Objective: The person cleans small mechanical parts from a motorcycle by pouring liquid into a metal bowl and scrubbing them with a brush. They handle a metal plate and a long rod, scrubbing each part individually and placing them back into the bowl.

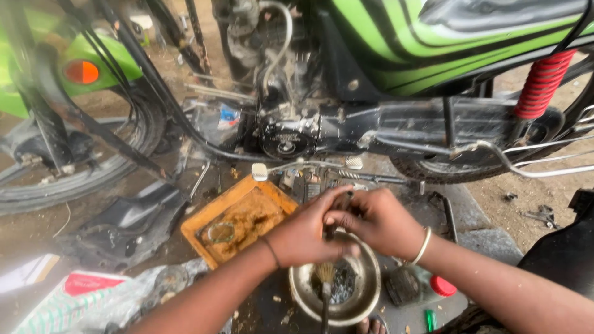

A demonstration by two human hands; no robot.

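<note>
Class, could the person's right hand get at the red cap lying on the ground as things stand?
Probably yes. The red cap lies just below the right forearm, with open ground around it and nothing over it. But the right hand is busy over the metal bowl with the left hand, so it would need freeing first.

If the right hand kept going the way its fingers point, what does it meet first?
The right hand points leftward at the left hand, which it already touches over the metal bowl, so that comes first. Beyond it lies the orange tray, though depth is hard to judge.
</note>
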